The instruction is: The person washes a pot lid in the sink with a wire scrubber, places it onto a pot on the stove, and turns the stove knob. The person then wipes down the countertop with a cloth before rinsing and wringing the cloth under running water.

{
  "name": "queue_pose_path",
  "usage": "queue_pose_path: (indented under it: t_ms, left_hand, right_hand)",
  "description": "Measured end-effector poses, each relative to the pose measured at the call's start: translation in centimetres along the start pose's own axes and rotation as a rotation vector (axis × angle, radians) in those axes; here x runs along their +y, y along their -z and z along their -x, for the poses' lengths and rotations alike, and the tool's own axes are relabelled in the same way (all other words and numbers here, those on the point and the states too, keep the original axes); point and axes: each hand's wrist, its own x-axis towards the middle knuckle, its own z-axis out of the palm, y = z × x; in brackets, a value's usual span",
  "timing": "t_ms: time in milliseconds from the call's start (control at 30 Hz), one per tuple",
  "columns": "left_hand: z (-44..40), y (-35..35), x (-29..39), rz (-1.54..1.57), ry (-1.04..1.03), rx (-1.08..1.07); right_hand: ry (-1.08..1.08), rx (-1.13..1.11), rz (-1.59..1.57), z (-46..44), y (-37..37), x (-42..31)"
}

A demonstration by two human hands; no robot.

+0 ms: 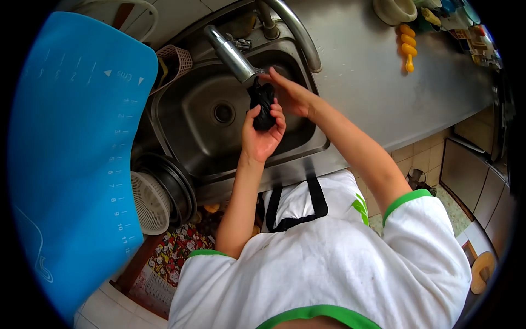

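My left hand [264,136] is wrapped round a bunched, wet-looking black cloth [262,98] and holds it over the sink [186,129]. The upper end of the cloth comes right under the mouth of the metal faucet [233,55]. Beside that mouth, on the right, my right hand [293,94] is stretched out with its fingers extended and nothing in its grip. Whether its fingertips touch the spout or the cloth I cannot tell. Below both hands the basin shows its round drain [223,113].
A large blue mat with a ruler scale [82,142] stands close on the left. Dark pans [172,186] and a white colander [149,203] lean by the sink. A pink basket [178,59] sits behind. On the steel counter [361,82] lie a yellow twisted object [408,46] and a bowl [395,11].
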Motion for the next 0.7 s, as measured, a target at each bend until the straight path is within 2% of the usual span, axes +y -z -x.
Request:
queue_pose_path:
  t_ms: [67, 100, 200, 267, 333, 367, 400, 467, 500, 533, 600, 633, 700]
  left_hand:
    - [1.2, 0.6, -0.9, 0.114, 0.215, -0.089]
    - [1.7, 1.1, -1.4, 0.104, 0.244, -0.055]
    - [2.7, 2.5, -1.3, 0.094, 0.306, -0.068]
    - [3.3, 2.4, -0.8, 0.047, 0.329, -0.035]
    - [3.7, 2.3, -0.7, -0.283, 0.313, 0.041]
    - [3.9, 1.8, -1.2, -0.499, 0.251, 0.113]
    - [4.0, 1.6, -1.5, -0.496, 0.242, 0.098]
    - [4.2, 1.0, -2.2, -1.013, 0.102, 0.262]
    - [4.2, 0.5, -2.5, -1.117, 0.051, 0.306]
    - [4.0, 0.7, -2.5, -1.110, 0.036, 0.289]
    - [3.1, 2.0, -2.2, -1.352, -0.041, 0.430]
    - [2.1, 3.7, -2.1, -1.339, -0.057, 0.419]
    - [-0.2, 7.2, -2.4, -1.698, -0.597, 0.420]
  right_hand:
    - [-0.020, -0.288, -0.259, 0.9, -1.1, 1.7]
    - [-0.001, -0.362, -0.366, 1.5, -2.1, 2.0]
    - [0.044, -0.326, -0.268, 1.9, -2.0, 3.0]
    - [-0.032, -0.247, -0.270, 1.4, -1.6, 3.1]
    - [-0.188, -0.173, -0.125, 0.8, -1.9, 2.8]
    - [-0.267, -0.088, -0.135, 0.7, -2.7, 2.8]
    - [-0.268, -0.088, -0.118, 0.8, -3.2, 2.6]
    - [-0.362, 0.095, 0.041, 1.3, -4.6, 2.0]
    - [-0.361, 0.098, 0.062, 1.2, -5.0, 1.9]
    - [-0.298, 0.139, 0.185, 0.8, -5.1, 2.0]
    - [-0.238, 0.180, 0.329, 0.0, -5.3, 2.4]
    - [-0.161, 0.260, 0.430, -0.6, -5.3, 2.6]
    - [-0.098, 0.330, 0.565, -1.3, -5.0, 3.2]
